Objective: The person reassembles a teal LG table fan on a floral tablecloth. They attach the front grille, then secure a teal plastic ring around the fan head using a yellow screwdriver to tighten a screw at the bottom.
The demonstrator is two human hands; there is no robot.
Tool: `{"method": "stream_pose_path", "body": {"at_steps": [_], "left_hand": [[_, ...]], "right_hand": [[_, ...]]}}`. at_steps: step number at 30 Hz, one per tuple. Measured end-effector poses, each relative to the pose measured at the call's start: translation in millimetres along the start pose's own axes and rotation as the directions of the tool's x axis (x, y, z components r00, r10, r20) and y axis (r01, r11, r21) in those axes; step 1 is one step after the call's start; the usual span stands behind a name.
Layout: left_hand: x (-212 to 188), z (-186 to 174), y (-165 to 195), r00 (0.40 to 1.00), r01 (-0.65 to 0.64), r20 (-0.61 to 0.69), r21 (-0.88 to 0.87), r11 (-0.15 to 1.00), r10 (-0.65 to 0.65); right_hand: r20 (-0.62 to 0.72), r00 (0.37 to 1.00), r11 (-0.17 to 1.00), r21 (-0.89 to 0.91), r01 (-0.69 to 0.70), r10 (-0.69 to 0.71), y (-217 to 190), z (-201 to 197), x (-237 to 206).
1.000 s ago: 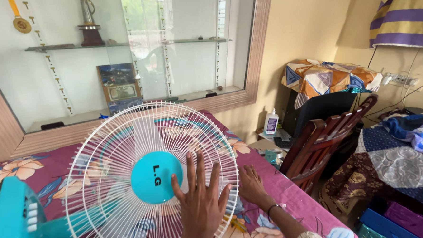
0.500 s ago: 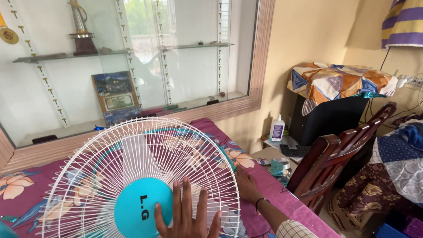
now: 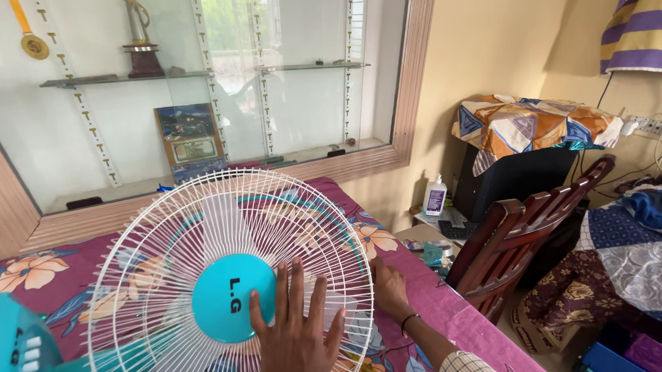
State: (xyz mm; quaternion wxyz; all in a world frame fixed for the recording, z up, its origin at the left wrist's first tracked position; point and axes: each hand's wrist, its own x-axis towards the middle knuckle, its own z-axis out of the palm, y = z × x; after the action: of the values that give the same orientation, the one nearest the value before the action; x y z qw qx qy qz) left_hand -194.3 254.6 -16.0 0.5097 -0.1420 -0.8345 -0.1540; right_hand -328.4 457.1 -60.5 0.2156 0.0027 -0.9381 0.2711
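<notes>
While the fan (image 3: 227,287) lies tilted on the flowered bed (image 3: 393,243), the left hand (image 3: 297,336) presses flat and open on its thin wire grille; the right hand (image 3: 389,287) is behind the rim, its grip hidden. The grille looks light and bendable; safer to hold the rim.

Fan grille (image 3: 224,287): white wire, round, turquoise centre cap, tilted toward camera.
Place: lower left of frame, on floral cloth.
</notes>
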Motion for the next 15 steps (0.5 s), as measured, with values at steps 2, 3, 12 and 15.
{"method": "stream_pose_path", "body": {"at_steps": [2, 3, 12, 15], "left_hand": [[-1.8, -9.9, -0.5, 1.000, -0.008, 0.008, -0.027, 1.000, 0.008], [-3.1, -15.6, -1.2, 1.000, -0.013, -0.005, -0.045, 0.999, 0.013], [-36.5, -70.1, -11.7, 0.995, -0.010, -0.097, -0.116, 0.993, -0.001], [-48.7, -85.8, -24.3, 0.995, 0.006, -0.099, -0.106, 0.994, -0.017]], "right_hand": [[0.021, 0.999, 0.999, -0.047, 0.025, -0.024, -0.5, 1.0, -3.4], [0.055, 0.998, 0.997, -0.079, 0.019, -0.015, -2.1, 1.1, -3.9], [0.523, 0.823, 0.848, 0.521, -0.101, -0.223, -18.0, -33.9, -43.5], [0.629, 0.771, 0.328, 0.752, -0.571, -0.100, -28.6, -45.1, -63.4]]}}
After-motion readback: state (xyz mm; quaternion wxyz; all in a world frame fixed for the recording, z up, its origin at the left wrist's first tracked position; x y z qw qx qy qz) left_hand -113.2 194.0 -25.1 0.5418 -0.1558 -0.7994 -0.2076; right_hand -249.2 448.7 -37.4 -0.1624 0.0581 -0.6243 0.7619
